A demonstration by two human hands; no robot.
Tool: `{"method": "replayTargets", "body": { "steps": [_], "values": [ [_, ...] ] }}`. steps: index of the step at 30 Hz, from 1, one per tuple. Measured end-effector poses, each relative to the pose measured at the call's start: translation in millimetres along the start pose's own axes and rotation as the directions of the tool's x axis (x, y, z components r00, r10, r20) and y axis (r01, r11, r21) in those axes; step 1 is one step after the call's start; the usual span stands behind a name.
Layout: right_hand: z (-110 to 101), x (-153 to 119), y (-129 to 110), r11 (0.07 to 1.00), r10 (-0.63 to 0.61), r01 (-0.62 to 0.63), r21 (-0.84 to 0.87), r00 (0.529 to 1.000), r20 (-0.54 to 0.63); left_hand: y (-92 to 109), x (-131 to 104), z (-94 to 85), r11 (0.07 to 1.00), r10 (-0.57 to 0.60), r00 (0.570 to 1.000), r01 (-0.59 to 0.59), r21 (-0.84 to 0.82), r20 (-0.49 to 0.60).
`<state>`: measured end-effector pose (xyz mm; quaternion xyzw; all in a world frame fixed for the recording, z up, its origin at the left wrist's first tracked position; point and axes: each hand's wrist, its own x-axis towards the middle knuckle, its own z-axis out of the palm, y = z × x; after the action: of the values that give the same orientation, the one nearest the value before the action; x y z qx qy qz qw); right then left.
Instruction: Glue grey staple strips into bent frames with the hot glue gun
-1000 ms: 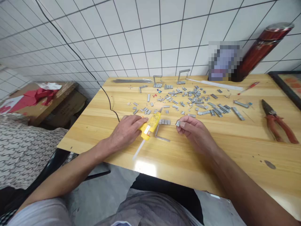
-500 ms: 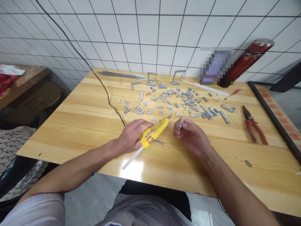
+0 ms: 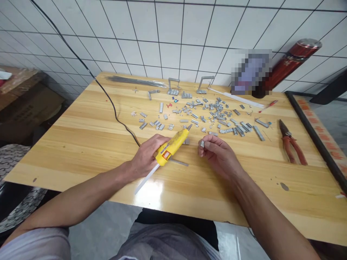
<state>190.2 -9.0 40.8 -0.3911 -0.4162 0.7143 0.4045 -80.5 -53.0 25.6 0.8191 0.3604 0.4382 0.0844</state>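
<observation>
My left hand [image 3: 148, 154] is wrapped round a yellow hot glue gun [image 3: 173, 146]; its metal nozzle points up and to the right. A white glue stick [image 3: 146, 179] sticks out of the back end. Between the thumb and fingers of my right hand [image 3: 218, 153] is a small grey metal piece [image 3: 202, 143]. The nozzle and that piece are apart. On the table under the gun lies a thin grey strip [image 3: 179, 162], partly hidden by it. Many small grey staple-like pieces [image 3: 219, 110] are scattered beyond both hands.
Pliers with red handles [image 3: 291, 144] lie at the right, by a dark-framed board [image 3: 320, 144]. At the back are a red flask [image 3: 291, 66], a bundle of thin wires [image 3: 135, 81] and two small upright grey frames [image 3: 173, 86] [image 3: 204, 85]. A black cord [image 3: 115, 112] crosses the left side.
The glue gun in my left hand has moved a little left, its nozzle farther from my right hand. My right hand has shifted slightly left, still pinching the piece. The view has shifted slightly.
</observation>
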Motion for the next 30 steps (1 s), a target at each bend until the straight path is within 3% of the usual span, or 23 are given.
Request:
{"method": "replayTargets", "body": {
  "steps": [3,6,9,11,14,22,27,30],
  "values": [
    [-9,0,-2,0.92,0.005,0.005,-0.392,1.0,0.024,-2,0,-1.2,1.0,-0.008,1.0,0.008,0.025,0.004],
    [-18,0,-4,0.67,0.063,0.021,-0.742,0.994,0.085,-3,-1,-2.4,1.0,-0.026,1.0,0.026,0.014,0.011],
    [-22,-1,-3,0.445,0.008,0.065,-0.893,0.997,0.077,-3,-1,-3.3,0.999,-0.034,0.999,0.034,0.006,0.011],
    [-22,-1,-3,0.358,-0.066,0.099,-0.928,0.995,0.081,-3,-1,-3.7,0.999,-0.035,0.999,0.035,0.006,0.011],
    [-25,1,-3,0.347,-0.091,0.115,-0.931,0.992,0.088,-3,-2,-4.3,0.999,-0.042,0.999,0.042,0.012,0.017],
    [-37,2,-5,0.546,-0.083,0.097,-0.832,0.995,0.062,-2,-1,-6.6,0.998,-0.062,0.998,0.062,0.011,0.023],
    [-34,-6,-4,0.429,-0.064,0.085,-0.899,0.996,0.063,-5,-4,-5.1,0.994,-0.103,0.994,0.102,0.043,0.033],
    [-32,-10,3,0.381,-0.122,0.072,-0.922,0.992,0.027,-6,-5,-4.1,0.995,-0.097,0.994,0.096,0.037,0.04]
  ]
}}
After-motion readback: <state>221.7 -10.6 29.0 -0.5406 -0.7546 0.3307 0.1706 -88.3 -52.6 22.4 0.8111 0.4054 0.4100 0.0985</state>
